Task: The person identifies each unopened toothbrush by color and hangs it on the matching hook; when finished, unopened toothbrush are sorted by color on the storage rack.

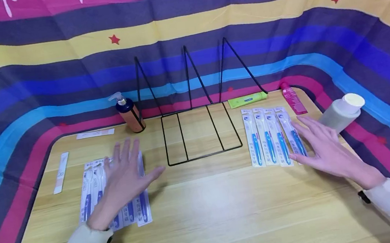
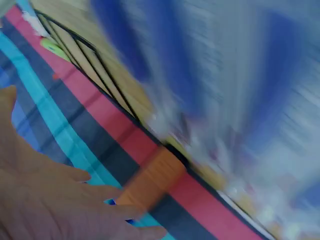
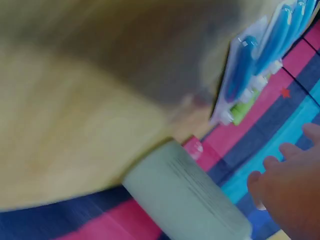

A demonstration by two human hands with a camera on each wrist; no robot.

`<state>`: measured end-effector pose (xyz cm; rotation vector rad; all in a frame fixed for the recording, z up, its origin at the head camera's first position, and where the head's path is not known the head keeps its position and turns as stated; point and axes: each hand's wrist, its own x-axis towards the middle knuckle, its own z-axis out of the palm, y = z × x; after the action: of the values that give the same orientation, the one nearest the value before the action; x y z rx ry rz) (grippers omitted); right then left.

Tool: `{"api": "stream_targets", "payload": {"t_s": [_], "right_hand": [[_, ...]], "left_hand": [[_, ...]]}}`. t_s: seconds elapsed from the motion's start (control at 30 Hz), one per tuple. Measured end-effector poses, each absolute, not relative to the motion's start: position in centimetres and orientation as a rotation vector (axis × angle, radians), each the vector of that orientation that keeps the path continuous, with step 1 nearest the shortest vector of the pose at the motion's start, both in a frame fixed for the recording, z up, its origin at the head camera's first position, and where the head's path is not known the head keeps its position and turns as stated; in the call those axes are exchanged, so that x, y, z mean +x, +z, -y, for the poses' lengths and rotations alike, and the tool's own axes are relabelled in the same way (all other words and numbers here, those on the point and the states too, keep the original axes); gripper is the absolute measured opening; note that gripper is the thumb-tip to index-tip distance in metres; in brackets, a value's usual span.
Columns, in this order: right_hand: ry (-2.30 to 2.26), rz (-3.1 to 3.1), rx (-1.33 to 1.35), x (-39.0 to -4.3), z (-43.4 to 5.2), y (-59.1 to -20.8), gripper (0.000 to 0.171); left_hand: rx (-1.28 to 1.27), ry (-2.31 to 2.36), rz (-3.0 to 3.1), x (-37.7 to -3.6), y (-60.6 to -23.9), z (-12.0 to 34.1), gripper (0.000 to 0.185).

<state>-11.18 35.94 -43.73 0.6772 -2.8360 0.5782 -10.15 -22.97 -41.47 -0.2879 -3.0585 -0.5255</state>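
Observation:
My left hand (image 1: 126, 180) is spread with straight fingers above several packaged toothbrushes with dark blue handles (image 1: 142, 202), partly covering them in the head view. Its fingers point toward the dark pump bottle with an orange label (image 1: 131, 115). My right hand (image 1: 326, 147) hovers with loosely extended fingers at the right edge of the packaged light-blue toothbrushes (image 1: 266, 136). Beside it stands a pale grey-green bottle with a white cap (image 1: 342, 112), partly hidden by the hand. In the right wrist view that bottle (image 3: 185, 192) appears large and close. Neither hand holds anything.
A black wire rack (image 1: 205, 157) stands at the back middle. A green tube (image 1: 247, 99) and a pink tube (image 1: 293, 99) lie at the back right. Two slim packets, one upper (image 1: 95, 133) and one lower (image 1: 61, 172), lie at the left. A striped cloth (image 1: 173, 13) rises behind the table.

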Motion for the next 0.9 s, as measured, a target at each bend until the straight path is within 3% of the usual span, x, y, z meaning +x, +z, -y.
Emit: {"api": "stream_targets", "payload": {"t_s": [0.2, 0.47, 0.63, 0.9], "right_hand": [[0.878, 2.942, 0.454, -11.2, -35.7, -43.9, 0.103], [1.381, 2.999, -0.044, -11.8, -35.9, -44.4, 0.093], [1.399, 3.033, -0.242, -12.1, -36.2, -44.7, 0.088], [1.231, 3.114, -0.3, -12.8, -36.1, -44.5, 0.07]], "left_hand": [[-0.349, -0.62, 3.118, -12.3, -42.4, 19.4, 0.124], [-0.322, -0.665, 3.219, -15.4, -43.6, 17.5, 0.123], [-0.302, -0.814, 3.335, -16.5, -43.9, 17.1, 0.124], [-0.32, -0.776, 3.358, -17.3, -44.2, 16.7, 0.126]]}}
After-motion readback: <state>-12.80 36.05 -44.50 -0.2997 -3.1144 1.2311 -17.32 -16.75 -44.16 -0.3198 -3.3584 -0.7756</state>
